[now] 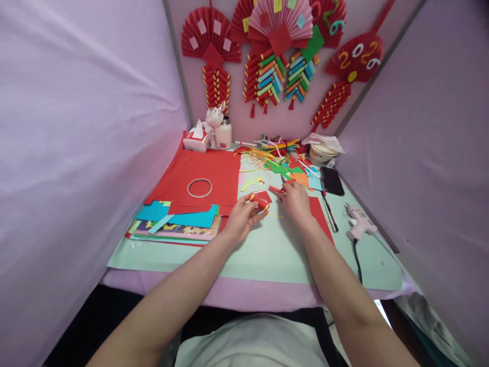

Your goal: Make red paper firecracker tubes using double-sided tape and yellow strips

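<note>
The left hand (242, 219) pinches a red paper tube with yellow ends (260, 202); the right hand (297, 203) curls its fingers at a slim red piece (274, 189), grip unclear.

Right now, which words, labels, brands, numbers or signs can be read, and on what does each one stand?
"2026": on the red fan hanging at far right.
"6": teal, on the partly hidden fan behind the pink one; the green shape above it may be a 2.
Too small or blurred to read: markings on the bowl, bottle and tissue box.
</note>
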### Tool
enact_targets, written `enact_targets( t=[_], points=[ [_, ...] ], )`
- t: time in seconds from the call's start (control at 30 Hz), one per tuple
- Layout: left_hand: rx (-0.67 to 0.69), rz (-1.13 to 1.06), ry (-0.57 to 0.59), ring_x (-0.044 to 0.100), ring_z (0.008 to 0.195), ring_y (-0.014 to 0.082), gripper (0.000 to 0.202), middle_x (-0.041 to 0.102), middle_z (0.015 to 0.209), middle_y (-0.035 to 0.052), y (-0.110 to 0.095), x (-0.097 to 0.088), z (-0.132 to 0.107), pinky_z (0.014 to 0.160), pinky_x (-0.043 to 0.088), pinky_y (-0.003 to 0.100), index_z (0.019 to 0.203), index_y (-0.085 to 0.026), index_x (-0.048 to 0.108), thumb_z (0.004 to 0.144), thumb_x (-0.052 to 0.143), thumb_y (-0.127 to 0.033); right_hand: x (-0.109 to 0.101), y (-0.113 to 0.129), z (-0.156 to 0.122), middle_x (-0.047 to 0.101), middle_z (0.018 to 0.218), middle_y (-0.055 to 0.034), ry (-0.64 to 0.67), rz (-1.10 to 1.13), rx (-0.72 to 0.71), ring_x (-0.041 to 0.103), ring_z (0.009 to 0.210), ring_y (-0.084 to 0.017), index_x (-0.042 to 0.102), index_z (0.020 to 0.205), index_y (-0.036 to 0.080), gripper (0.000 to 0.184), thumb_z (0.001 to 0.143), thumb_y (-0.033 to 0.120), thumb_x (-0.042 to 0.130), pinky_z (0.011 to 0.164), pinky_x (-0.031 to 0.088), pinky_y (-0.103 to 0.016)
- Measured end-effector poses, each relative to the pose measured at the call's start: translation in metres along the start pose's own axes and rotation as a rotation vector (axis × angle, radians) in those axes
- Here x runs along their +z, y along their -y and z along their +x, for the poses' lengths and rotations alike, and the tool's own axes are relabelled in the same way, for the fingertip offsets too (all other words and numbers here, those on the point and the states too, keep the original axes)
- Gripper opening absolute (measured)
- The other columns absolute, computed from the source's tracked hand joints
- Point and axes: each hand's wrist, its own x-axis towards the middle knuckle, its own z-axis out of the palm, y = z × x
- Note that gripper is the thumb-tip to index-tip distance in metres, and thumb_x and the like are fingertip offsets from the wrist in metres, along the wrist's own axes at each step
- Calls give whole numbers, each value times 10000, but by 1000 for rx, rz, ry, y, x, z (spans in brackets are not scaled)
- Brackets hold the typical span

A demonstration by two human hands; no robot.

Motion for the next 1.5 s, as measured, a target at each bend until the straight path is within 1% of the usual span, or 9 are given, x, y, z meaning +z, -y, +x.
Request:
enact_targets(
  t=[0.13,0.23,0.33,0.47,0.73,0.87,1.1,1.3,1.5],
  points=[
    [49,16,-5,638,870,155,262,656,885,17,2,3,-2,826,522,357,960,-196,558,726,675,-185,-8,23,-22,606,1010,-97,-174,326,-172,551,972,-227,651,1048,193,227,896,294,516,849,448,-375],
    [96,39,32,623,893,142,320,646,1014,27,6,3,0,803,511,311,1034,-216,573,731,672,-193,-13,38,-41,615,1010,-72,-172,465,-353,570,975,-205,644,1068,230,215,894,287,531,860,472,-362],
    [108,87,34,616,905,153,383,639,1049,38,9,2,1,770,505,295,1112,-233,576,741,670,-224,-10,45,-48,628,974,-64,-148,441,-422,571,971,-207,643,1095,242,232,901,248,517,871,477,-381],
    [124,120,38,600,985,183,400,630,1088,47,12,0,1,805,503,324,1145,-246,574,758,673,-271,-5,45,-47,642,977,-63,-151,425,-428,556,992,-215,640,1103,240,243,917,227,483,894,462,-415],
    [126,169,76,597,913,160,241,624,961,37,12,0,0,785,509,303,934,-182,628,764,684,-344,-9,46,-52,621,966,-77,-147,378,-359,495,934,-218,663,1007,199,187,905,225,508,825,433,-371],
    [153,179,35,591,848,139,234,620,912,22,11,0,0,749,520,296,897,-181,626,759,689,-360,-10,48,-54,658,983,-58,-124,316,-348,517,925,-212,619,1114,211,230,912,241,513,797,382,-357],
    [188,155,52,606,858,141,199,648,890,18,12,-2,1,768,517,289,885,-187,637,776,682,-348,-7,54,-57,701,972,-64,-207,201,-293,575,887,-202,542,1203,177,301,918,270,514,800,311,-359],
    [188,162,52,614,873,148,216,667,903,23,11,-2,2,824,509,320,885,-181,659,724,731,-305,-7,52,-55,708,932,-32,-209,214,-319,593,861,-168,605,1089,213,197,934,254,490,801,303,-333],
    [183,192,-15,621,784,147,247,672,830,31,11,0,1,762,509,305,834,-156,656,683,753,-326,-1,53,-57,710,881,-39,-225,260,-291,615,824,-180,594,1010,183,154,907,283,538,789,319,-332]
  ],
)
